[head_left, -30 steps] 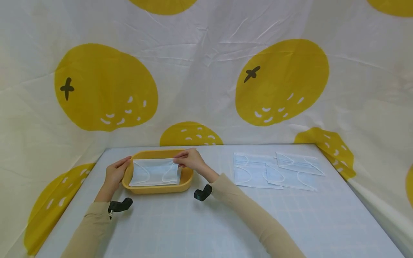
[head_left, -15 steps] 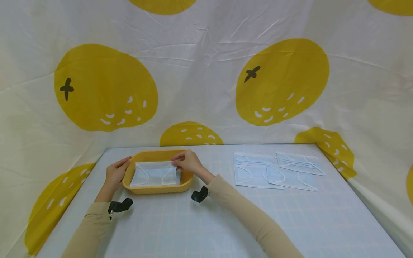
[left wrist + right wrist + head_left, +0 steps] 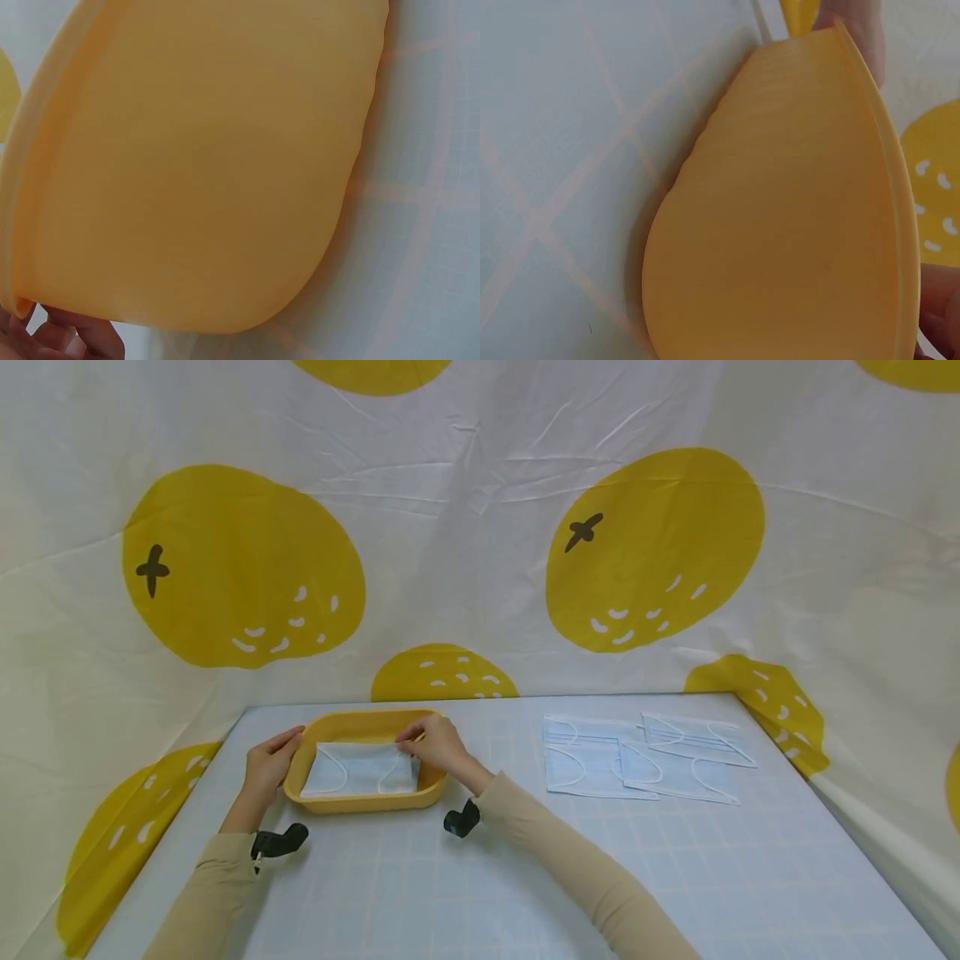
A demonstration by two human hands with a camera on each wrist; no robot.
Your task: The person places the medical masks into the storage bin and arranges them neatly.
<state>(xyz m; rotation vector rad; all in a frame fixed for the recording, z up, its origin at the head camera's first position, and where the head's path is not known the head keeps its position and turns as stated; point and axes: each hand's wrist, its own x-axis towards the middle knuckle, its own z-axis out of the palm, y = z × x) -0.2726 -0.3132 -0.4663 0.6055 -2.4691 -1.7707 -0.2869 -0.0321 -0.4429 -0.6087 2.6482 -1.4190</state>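
1. Face mask, pale blue with white ear loops, lies inside the yellow oblong tray, its long side along the tray's; that alignment probably lets it fit between the walls.
2. The right hand reaches over the tray's right end, its grip a pinch on the mask's far right corner; holding only the corner likely leaves the rest free to lie flat.
3. The left hand grips the tray's left end at the rim, presumably to stop it sliding on the tabletop.
4. Other masks overlap toward the right of the tabletop, well apart from the tray, perhaps set there to suit the right hand's reach; the overlaps make them hard to count.
5. A bluish strip shows past the mask's right edge, hinting at another beneath, but how many lie there is hidden.
6. The tray fills most of both wrist views: the left shows only some fingers, the right cuts its hand off at the edge, so the pinch is judged from the head view.
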